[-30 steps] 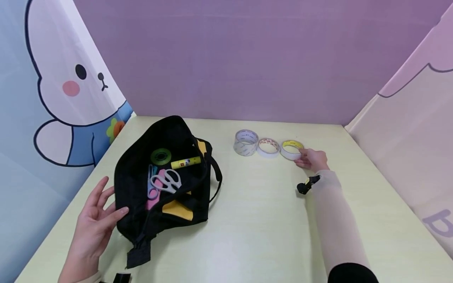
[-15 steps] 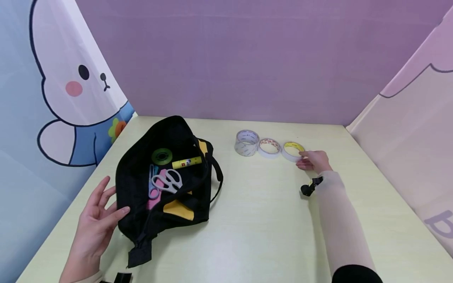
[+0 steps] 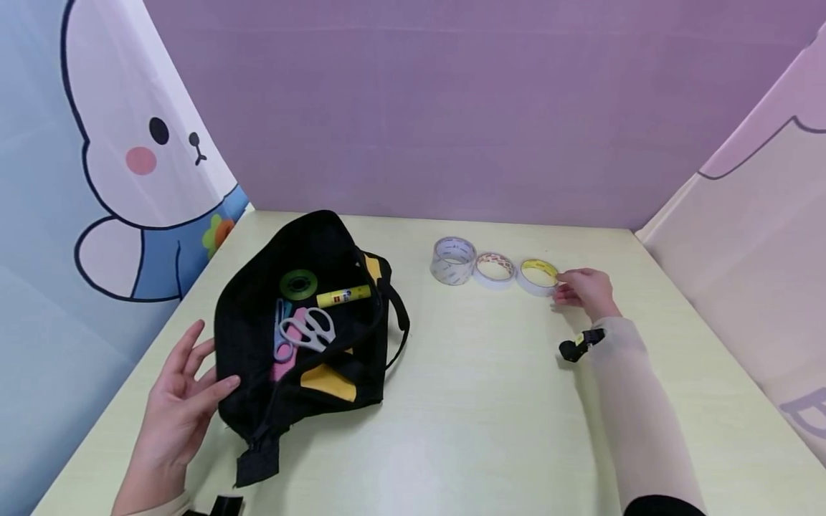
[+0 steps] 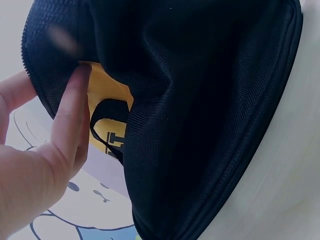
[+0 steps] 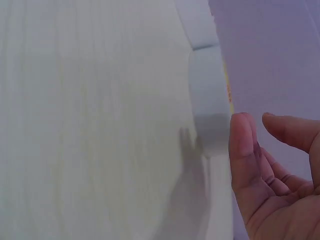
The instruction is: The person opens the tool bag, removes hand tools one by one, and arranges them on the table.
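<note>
A black zip bag (image 3: 254, 373) with yellow patches gapes on the left of the table. Inside lie a green tape roll (image 3: 298, 284), a yellow glue stick (image 3: 343, 296), white-handled scissors (image 3: 310, 328), blue-handled scissors (image 3: 282, 340) and something pink. My left hand (image 3: 177, 412) holds the bag's left edge, thumb on one side and fingers on the other; the left wrist view shows the fingers against the cloth (image 4: 75, 110). My right hand (image 3: 589, 292) is beside a tape roll with a yellow core (image 3: 537, 287), thumb and fingers apart, pinching nothing.
To the left of that roll stand a white tape roll with a red-printed core (image 3: 495, 279) and a wide clear tape roll (image 3: 454, 271), in a row. The purple backdrop (image 3: 439, 115) rises behind the pale table (image 3: 464, 401).
My right hand has let go of the yellow-cored tape roll and drawn back slightly to the right. The roll stands in the row. My left hand keeps its hold on the bag.
</note>
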Action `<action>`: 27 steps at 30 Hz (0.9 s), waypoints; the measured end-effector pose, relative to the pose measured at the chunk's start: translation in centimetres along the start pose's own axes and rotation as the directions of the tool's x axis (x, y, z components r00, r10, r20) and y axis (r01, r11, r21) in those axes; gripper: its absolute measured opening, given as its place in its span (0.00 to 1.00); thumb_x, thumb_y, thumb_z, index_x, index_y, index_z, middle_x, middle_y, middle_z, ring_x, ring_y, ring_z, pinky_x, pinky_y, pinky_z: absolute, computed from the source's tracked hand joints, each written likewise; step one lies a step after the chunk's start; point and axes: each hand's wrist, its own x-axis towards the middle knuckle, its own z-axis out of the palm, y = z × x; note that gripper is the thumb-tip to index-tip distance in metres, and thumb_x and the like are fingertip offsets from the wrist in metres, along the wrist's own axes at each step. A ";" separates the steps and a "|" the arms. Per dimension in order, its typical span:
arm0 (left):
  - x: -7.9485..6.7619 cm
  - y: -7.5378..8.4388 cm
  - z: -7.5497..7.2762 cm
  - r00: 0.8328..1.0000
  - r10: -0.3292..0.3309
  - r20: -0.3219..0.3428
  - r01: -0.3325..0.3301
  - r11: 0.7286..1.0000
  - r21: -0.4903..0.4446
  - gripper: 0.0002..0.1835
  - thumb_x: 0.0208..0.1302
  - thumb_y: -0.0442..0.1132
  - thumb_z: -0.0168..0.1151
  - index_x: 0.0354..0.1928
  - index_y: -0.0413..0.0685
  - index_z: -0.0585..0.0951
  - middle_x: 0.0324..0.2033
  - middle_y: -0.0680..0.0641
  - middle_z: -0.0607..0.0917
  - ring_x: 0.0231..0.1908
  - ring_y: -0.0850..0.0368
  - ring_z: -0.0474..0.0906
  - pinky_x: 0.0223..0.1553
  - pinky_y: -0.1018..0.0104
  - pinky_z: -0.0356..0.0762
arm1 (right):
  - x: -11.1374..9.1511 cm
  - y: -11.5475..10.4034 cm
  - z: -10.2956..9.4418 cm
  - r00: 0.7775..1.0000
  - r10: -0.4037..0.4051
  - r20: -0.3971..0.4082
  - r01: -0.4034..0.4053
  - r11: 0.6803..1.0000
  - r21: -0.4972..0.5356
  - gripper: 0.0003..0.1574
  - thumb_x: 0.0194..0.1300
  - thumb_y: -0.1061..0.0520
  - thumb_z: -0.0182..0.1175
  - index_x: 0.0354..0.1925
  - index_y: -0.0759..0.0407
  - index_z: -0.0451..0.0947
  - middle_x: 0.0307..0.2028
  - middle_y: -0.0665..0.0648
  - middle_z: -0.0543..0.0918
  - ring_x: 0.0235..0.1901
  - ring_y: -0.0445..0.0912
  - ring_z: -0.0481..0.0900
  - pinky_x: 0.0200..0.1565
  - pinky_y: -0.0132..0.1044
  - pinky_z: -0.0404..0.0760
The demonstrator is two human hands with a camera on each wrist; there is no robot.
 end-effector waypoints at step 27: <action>0.1 0.0 -0.1 1.000 -0.017 -0.016 0.017 1.000 0.002 0.47 0.60 0.07 0.45 0.77 0.51 0.54 0.58 0.47 0.75 0.48 0.54 0.84 0.45 0.66 0.83 | -5.9 -9.3 11.0 0.918 -0.259 0.298 0.298 0.950 -0.092 0.23 0.67 0.62 0.62 0.56 0.73 0.72 0.34 0.65 0.84 0.23 0.46 0.84 0.32 0.40 0.87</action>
